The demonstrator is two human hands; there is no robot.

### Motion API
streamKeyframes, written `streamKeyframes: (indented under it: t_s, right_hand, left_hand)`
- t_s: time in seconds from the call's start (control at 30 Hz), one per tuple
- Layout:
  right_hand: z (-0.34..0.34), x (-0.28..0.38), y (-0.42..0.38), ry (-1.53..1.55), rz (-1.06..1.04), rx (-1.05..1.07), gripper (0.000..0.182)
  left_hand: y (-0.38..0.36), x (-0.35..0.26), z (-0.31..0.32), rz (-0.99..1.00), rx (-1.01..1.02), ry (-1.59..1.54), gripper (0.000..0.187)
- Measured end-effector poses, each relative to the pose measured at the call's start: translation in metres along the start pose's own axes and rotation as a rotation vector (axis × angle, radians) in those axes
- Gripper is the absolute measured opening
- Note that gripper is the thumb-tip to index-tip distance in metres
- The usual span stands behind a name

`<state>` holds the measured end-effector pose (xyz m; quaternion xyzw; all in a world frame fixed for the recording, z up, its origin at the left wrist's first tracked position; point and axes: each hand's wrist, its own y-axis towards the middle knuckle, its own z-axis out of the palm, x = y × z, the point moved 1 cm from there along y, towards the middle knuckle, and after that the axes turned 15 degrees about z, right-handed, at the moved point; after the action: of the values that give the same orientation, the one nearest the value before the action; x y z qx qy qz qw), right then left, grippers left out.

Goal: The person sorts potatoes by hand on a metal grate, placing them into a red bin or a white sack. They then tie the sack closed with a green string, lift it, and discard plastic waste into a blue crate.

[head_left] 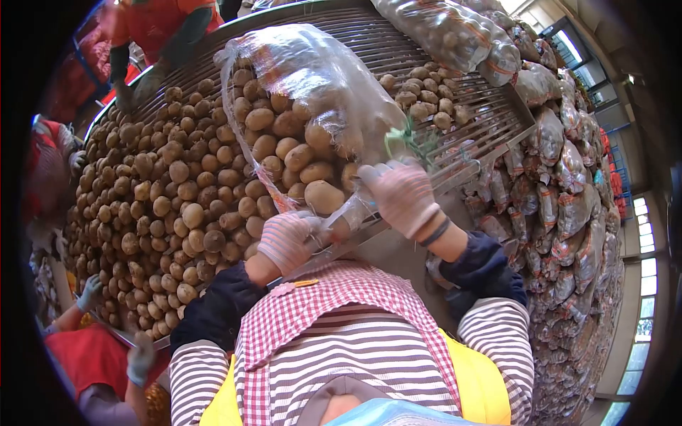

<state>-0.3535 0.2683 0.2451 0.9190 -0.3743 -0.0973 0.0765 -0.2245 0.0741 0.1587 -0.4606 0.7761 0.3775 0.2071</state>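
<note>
A large clear plastic bag [305,60] lies on its side on the slatted table, its mouth toward me and to the left. Potatoes [324,197] spill from its opening onto the heap. My left hand [285,241], in a striped knit glove, is closed on the near edge of the bag's mouth. My right hand [401,195], gloved likewise, grips the bag's plastic further right, fingers curled in. A stretch of film runs between both hands. Green string [408,142] sits on the bag just beyond my right hand.
A broad heap of potatoes [170,184] covers the table's left side; a smaller group [426,92] lies on the slats [490,121] at right. Another filled bag [444,35] rests at the back. Stacked filled bags [561,213] stand right. Co-workers' gloved hands [141,358] show at left.
</note>
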Motion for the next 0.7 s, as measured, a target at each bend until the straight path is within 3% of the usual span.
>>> streamKeyframes:
  t_s: [0.07, 0.13, 0.2, 0.27, 0.33, 0.4, 0.47, 0.53, 0.6, 0.67, 0.7]
  right_hand:
    - [0.022, 0.006, -0.008, -0.065, -0.044, -0.062, 0.008]
    - [0.031, 0.009, -0.025, -0.078, 0.084, 0.238, 0.008]
    - [0.028, 0.0, -0.037, -0.115, 0.092, 0.341, 0.009]
    - [0.04, -0.017, -0.045, -0.276, 0.05, 0.649, 0.011]
    - [0.018, -0.006, -0.029, -0.195, 0.114, 0.561, 0.011]
    - [0.014, 0.006, -0.016, -0.049, -0.029, -0.045, 0.01]
    - [0.043, 0.011, -0.025, -0.077, 0.072, 0.121, 0.01]
    - [0.038, 0.009, -0.034, -0.139, 0.138, 0.353, 0.015]
    - [0.044, -0.018, -0.054, -0.215, -0.011, 0.59, 0.015]
    - [0.023, -0.044, -0.047, -0.252, 0.067, 0.702, 0.018]
    - [0.038, -0.075, -0.045, -0.162, 0.119, 0.427, 0.019]
  left_hand:
    - [-0.002, 0.0, 0.0, -0.028, 0.014, -0.012, 0.022]
    - [-0.005, 0.002, 0.0, -0.021, 0.0, 0.086, 0.021]
    - [-0.017, 0.006, 0.007, -0.053, -0.035, 0.063, 0.02]
    - [-0.019, 0.012, 0.01, -0.055, -0.074, 0.035, 0.02]
    - [-0.025, 0.012, 0.016, -0.054, -0.161, -0.001, 0.017]
    - [-0.023, 0.01, 0.02, -0.068, -0.162, 0.069, 0.016]
    - [-0.032, 0.011, 0.019, -0.112, -0.152, 0.122, 0.015]
    - [-0.038, 0.012, 0.019, -0.03, -0.198, 0.167, 0.018]
    - [-0.048, 0.011, 0.02, -0.093, -0.246, 0.11, 0.018]
    - [-0.051, 0.017, 0.018, -0.128, -0.316, 0.044, 0.019]
    - [-0.057, 0.018, 0.023, -0.171, -0.361, -0.006, 0.018]
